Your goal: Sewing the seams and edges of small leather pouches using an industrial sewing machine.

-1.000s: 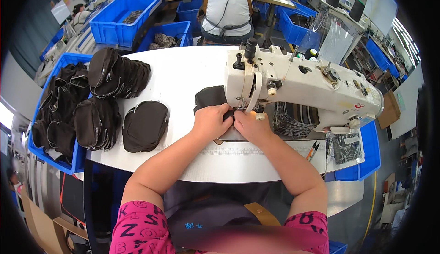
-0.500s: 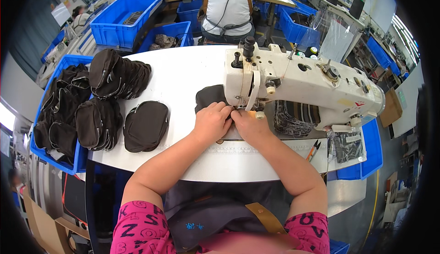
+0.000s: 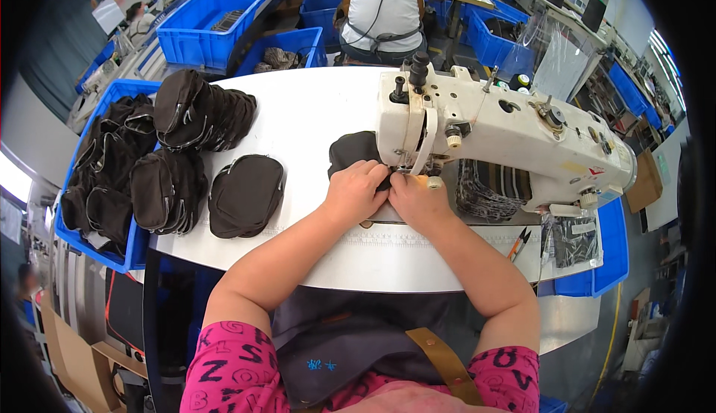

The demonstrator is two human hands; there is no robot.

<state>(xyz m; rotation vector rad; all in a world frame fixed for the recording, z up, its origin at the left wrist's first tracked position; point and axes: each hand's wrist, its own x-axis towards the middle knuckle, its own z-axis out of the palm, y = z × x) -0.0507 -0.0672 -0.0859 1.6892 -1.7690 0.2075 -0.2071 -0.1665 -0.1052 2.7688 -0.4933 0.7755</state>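
A dark brown fabric pouch [image 3: 350, 150] lies partly under the head of a white sewing machine [image 3: 514, 118]. My left hand [image 3: 358, 191] is closed on its near edge, knuckles up. Right beside it, my right hand [image 3: 418, 203] pinches the same edge close to the presser foot. Both sets of fingertips almost meet there, and they hide the stitching spot and part of the pouch. To the left, a separate dark pouch [image 3: 246, 195] with a zipper along its rim lies flat on the white tabletop [image 3: 309, 103].
Stacked dark pouches [image 3: 201, 111] stand at the table's left, beside a blue bin [image 3: 136, 253] full of more. Striped fabric pieces [image 3: 492, 189] sit beneath the machine arm. Pens [image 3: 518, 244] and a plastic-wrapped packet [image 3: 570, 241] lie at the right. A person [image 3: 384, 7] sits beyond the table.
The view has tilted slightly, so everything appears a little further right. Both hands stay on the pouch at the machine's needle area, with little visible movement.
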